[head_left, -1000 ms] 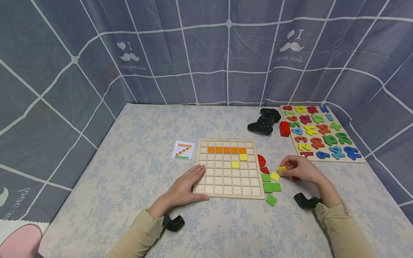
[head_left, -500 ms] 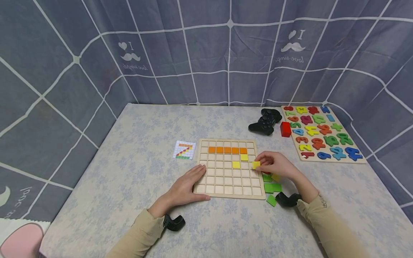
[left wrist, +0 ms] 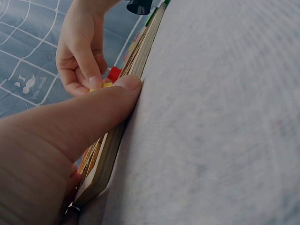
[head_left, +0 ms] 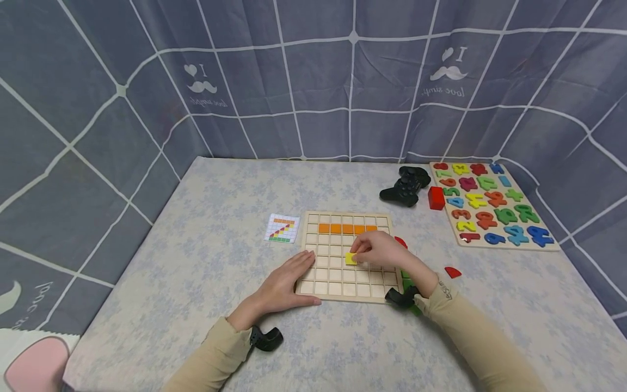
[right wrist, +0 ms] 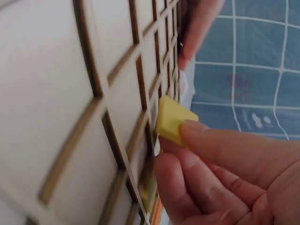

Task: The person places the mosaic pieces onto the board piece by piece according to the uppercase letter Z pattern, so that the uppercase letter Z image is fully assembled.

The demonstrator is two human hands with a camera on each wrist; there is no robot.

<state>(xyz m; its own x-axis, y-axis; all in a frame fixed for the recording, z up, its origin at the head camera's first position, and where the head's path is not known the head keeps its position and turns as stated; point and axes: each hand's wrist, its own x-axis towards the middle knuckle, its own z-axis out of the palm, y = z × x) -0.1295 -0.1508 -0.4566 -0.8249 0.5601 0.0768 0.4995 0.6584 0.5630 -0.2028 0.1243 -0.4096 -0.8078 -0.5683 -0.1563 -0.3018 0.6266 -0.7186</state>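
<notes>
My right hand (head_left: 381,249) pinches a yellow square tile (right wrist: 173,121) between thumb and fingers over the middle of the wooden grid board (head_left: 323,288). In the right wrist view, the tile is tilted, one corner close to the grid's ridges; whether it touches them I cannot tell. My left hand (head_left: 281,284) rests at the board's near left corner with its fingers straight. Its thumb (left wrist: 126,82) lies on the near edge. A row of orange tiles (head_left: 348,229) fills cells near the board's far side. My right hand hides the yellow tiles set below that row in the head view.
Left of the board lies a pattern card (head_left: 282,228). Green tiles (head_left: 407,280) sit partly under my right wrist, with a red piece (head_left: 453,271) farther right. A black game controller (head_left: 405,186), red block (head_left: 436,198) and number-and-letter puzzle board (head_left: 495,207) are behind.
My right hand has carried the yellow tile leftward from the loose pieces to over the board's middle. The left hand has stayed on the board's corner.
</notes>
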